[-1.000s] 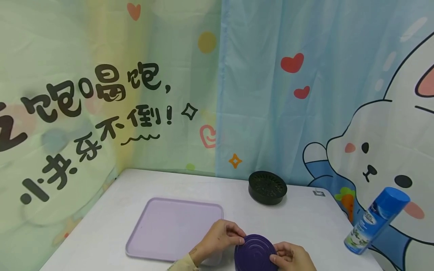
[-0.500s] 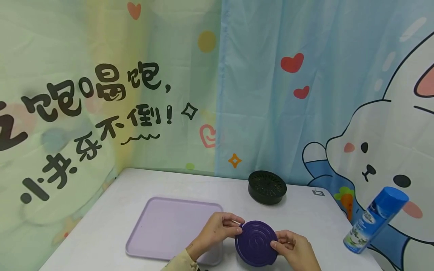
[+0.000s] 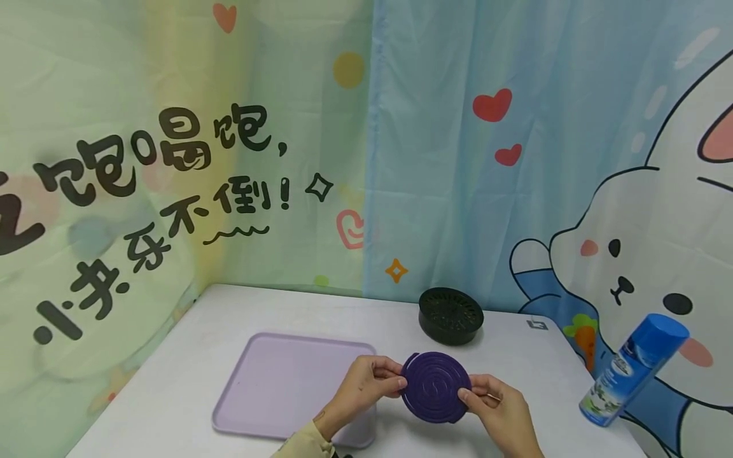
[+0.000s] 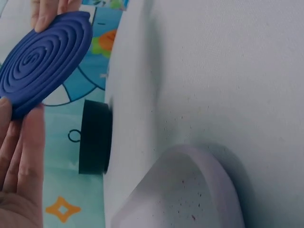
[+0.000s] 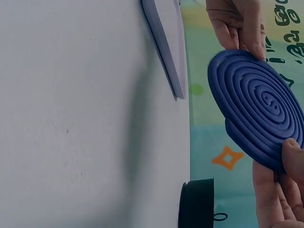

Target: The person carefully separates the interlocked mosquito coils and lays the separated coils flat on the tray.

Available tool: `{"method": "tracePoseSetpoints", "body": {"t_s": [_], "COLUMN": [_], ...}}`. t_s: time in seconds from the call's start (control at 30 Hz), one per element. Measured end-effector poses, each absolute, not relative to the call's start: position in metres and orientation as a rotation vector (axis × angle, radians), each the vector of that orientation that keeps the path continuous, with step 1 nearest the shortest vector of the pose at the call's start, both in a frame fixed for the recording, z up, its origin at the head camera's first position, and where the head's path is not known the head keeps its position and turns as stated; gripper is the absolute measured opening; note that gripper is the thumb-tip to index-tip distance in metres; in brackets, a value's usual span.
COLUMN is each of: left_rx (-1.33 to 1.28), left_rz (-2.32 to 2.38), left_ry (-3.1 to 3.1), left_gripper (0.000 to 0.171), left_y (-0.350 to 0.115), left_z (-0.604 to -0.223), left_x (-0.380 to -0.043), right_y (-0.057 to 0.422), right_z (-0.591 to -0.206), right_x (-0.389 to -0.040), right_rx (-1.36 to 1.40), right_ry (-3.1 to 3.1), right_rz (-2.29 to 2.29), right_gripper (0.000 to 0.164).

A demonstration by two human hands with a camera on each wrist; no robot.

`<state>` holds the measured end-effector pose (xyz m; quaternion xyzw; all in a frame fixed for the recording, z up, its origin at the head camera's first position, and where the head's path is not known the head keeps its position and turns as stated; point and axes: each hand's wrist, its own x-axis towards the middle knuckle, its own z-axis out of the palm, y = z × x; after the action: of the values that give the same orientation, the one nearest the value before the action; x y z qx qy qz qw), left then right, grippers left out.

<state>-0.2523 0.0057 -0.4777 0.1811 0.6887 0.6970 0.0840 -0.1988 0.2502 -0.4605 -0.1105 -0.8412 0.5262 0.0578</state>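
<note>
Between both hands, a dark purple spiral mosquito coil (image 3: 436, 387) is held up above the white table, its ringed face toward the head camera. My left hand (image 3: 366, 388) pinches its left edge between thumb and fingers. At the opposite edge, my right hand (image 3: 502, 408) pinches it in the same way. In the left wrist view the coil (image 4: 45, 57) appears bluer and tilted, apart from the tabletop. The right wrist view shows the coil (image 5: 259, 102) with thumb on its face and fingers behind it.
A light purple tray (image 3: 298, 381) lies on the table (image 3: 189, 362), partly behind the left forearm. Farther back stands a round black tin (image 3: 450, 318) with a slotted top and a small wire loop. A blue spray can (image 3: 632, 372) stands at the right. Printed curtains (image 3: 424, 159) hang behind.
Both hands have raised the coil from the lower frame edge, up and away from the body. More of its face now shows. The tray, tin and can have stayed put.
</note>
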Motion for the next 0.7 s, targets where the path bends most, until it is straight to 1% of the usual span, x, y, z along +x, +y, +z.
{"method": "tracePoseSetpoints", "body": {"t_s": [0.23,0.5,0.7], "left_rx": [0.533,0.5,0.475], "left_rz": [2.139,2.176,2.135], "left_ry": [2.214,2.323,2.425], "left_gripper": [0.011,0.012,0.01], "left_y": [0.011,0.009,0.009], "left_z": [-0.475,-0.473,-0.472], "left_x": [-0.253,-0.254,-0.253], "right_y": [0.243,0.236,0.232], "right_z": [-0.46,-0.462,-0.46], "right_x": [-0.201,-0.202,-0.202], "right_rx": [-0.373,-0.356,-0.35], "right_ry": [-2.44,-2.451,-2.407], "right_rz": [1.65,1.417,1.359], "right_gripper": [0.03,0.028,0.022]}}
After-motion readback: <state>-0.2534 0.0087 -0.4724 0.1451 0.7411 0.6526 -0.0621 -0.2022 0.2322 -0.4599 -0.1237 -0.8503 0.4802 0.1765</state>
